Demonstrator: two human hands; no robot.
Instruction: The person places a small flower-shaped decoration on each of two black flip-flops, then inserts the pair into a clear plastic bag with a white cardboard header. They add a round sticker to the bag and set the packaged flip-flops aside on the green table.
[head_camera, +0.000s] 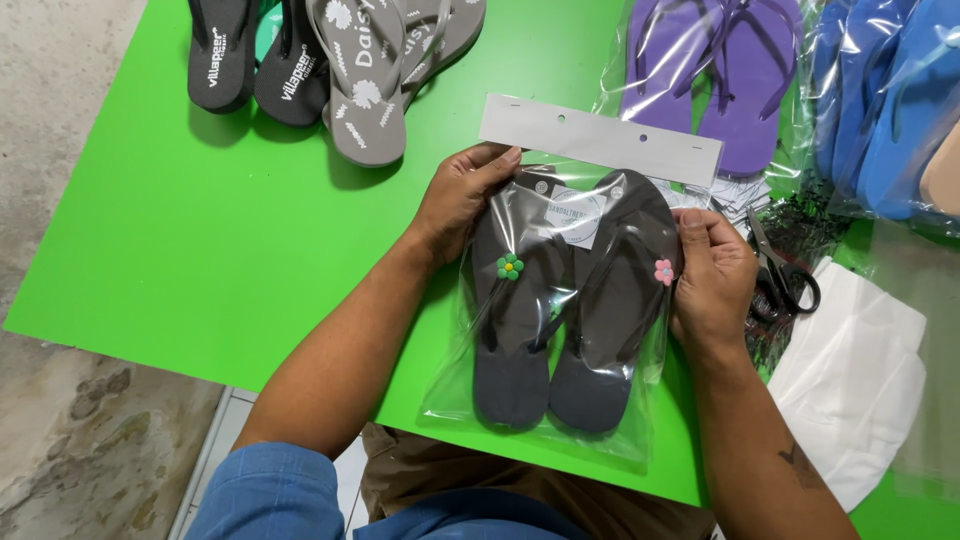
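A clear plastic bag (560, 420) with a white card header (600, 138) lies on the green table (200, 230). Inside it is a pair of dark grey flip-flops (560, 330), one with a small green flower charm (510, 267), the other with a pink one (664, 271). My left hand (458, 200) grips the bag's upper left edge, fingers curled over the top. My right hand (712, 280) holds the bag's right side by the pink charm.
Loose black and grey flip-flops (330, 70) lie at the table's far left. Bagged purple flip-flops (710, 70) and blue ones (880, 100) sit far right. Black scissors (785, 280), white folded sheets (850, 380) and empty clear bags lie to the right.
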